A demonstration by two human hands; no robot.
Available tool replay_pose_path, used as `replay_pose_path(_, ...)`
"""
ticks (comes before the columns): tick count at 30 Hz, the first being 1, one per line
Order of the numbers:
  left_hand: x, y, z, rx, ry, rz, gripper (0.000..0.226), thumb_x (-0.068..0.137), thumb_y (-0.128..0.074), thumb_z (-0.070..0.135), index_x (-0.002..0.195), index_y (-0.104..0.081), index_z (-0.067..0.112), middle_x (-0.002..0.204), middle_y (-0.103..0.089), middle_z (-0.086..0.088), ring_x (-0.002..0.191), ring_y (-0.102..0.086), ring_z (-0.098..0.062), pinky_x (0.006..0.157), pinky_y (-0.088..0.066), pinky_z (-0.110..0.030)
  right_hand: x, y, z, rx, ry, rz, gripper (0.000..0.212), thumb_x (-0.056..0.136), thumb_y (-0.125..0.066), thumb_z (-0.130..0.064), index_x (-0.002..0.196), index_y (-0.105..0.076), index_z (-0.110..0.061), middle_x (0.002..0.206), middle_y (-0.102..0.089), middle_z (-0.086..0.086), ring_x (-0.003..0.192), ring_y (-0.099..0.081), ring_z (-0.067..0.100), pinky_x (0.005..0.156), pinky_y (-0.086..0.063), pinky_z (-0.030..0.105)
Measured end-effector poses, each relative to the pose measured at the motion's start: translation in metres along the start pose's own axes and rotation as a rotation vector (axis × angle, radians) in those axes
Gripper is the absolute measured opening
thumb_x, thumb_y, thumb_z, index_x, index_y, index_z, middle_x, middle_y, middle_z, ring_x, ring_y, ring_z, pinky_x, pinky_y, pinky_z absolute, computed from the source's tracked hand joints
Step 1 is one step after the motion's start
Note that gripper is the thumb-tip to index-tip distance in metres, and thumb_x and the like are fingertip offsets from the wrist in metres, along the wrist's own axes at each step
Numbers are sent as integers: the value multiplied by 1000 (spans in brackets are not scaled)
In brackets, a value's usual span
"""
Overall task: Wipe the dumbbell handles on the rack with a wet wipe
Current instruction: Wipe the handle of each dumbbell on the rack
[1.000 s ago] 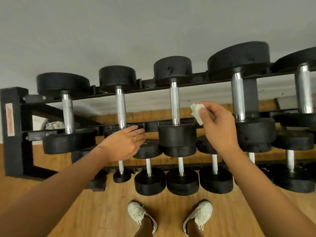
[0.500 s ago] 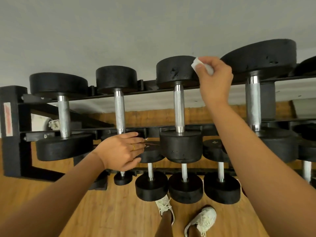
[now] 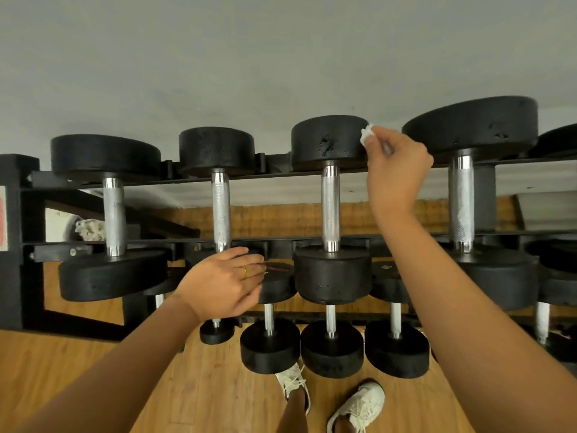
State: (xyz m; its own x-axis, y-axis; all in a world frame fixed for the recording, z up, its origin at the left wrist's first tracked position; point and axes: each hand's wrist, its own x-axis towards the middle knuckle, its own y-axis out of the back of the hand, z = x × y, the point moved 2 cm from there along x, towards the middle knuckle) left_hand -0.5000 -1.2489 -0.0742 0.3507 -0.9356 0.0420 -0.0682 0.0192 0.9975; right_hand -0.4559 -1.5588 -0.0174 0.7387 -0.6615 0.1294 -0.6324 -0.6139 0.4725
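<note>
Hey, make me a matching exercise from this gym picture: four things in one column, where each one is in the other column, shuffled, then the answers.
Column one:
1. wet wipe
2. left hand
3. white sneakers
4. crumpled white bundle

Column two:
A. on the wooden floor
B. behind the rack, far left
C. pinched in the right hand against a top-row dumbbell head
D. laid flat at the rack's front

Pairs: 1-C, 2-D, 3-A, 4-B

The left hand (image 3: pixel 224 282) covers the near end of one dumbbell (image 3: pixel 220 207). Most of the wipe (image 3: pixel 365 135) is tucked inside the right hand (image 3: pixel 396 173) — only a white corner peeks out. The picture's right side cuts off the last dumbbell (image 3: pixel 559 139).
</note>
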Motion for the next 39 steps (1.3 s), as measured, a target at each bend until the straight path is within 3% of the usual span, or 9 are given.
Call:
replay_pose_path(4,-2,-1,1,-7,5,25,35,100,-52,33,102,-83,16,109,-79,2,114,-70,-14,110,-44,-36,8,-1,0,-49,-33,-24,29,99,-62,-18,127,-68,-10,118,-72,1,106,-64,5,87,-40,4)
replay_pose_path(9,-3,-4,1,3,-8,51,38,101,-51,35,103,-83,15,109,-79,0,113,-71,-15,112,-41,-37,-12,9,4,-51,56,-82,27,97,-66,-18,122,-70,-13,109,-68,-9,93,-59,-7,81,-39,-4)
replay_pose_path(12,-2,-3,0,14,-6,57,40,102,-49,36,102,-83,15,108,-79,-1,112,-71,-16,113,-39,-37,8,3,-1,-36,53,-73,27,97,-65,-16,123,-70,-11,117,-71,-1,106,-62,0,88,-38,-2)
replay_pose_path(15,-2,-3,2,23,2,62,40,102,-49,35,101,-83,14,107,-79,-1,111,-71,-16,114,-39,-37,23,-4,-9,-9,17,-57,28,98,-63,-15,125,-69,-11,123,-70,2,115,-64,9,98,-45,11)
replay_pose_path(19,-3,-4,3,33,5,75,43,104,-47,35,100,-83,14,106,-79,-1,112,-71,-16,113,-40,-38,-8,4,-7,-41,58,-73,26,97,-65,-19,121,-71,-14,115,-71,-2,106,-65,4,88,-40,-1)
replay_pose_path(22,-4,-4,2,41,-3,93,43,104,-46,36,99,-84,15,106,-79,-1,112,-71,-17,113,-41,-38,-9,6,-5,-38,83,-76,25,96,-67,-22,119,-73,-16,109,-71,-5,100,-64,0,89,-45,4)
replay_pose_path(26,-4,-6,2,61,-7,92,43,104,-46,36,100,-83,15,107,-79,-1,113,-70,-16,114,-38,-37,12,3,-8,4,56,-70,25,96,-67,-23,119,-73,-15,113,-71,-8,106,-64,0,95,-45,6)
replay_pose_path(34,-4,-6,2,63,-4,114,43,104,-46,35,97,-84,15,106,-79,-1,112,-71,-17,112,-40,-37,-12,-3,-24,-138,240,-117,23,95,-67,-20,116,-73,-12,104,-61,-6,88,-51,-6,83,-39,0)
replay_pose_path(39,-6,-9,2,76,-3,114,44,105,-45,36,98,-84,15,107,-79,-1,113,-70,-16,113,-41,-37,8,-11,-33,-130,262,-96,22,96,-66,-17,116,-73,-12,110,-65,-1,96,-54,1,85,-38,1)
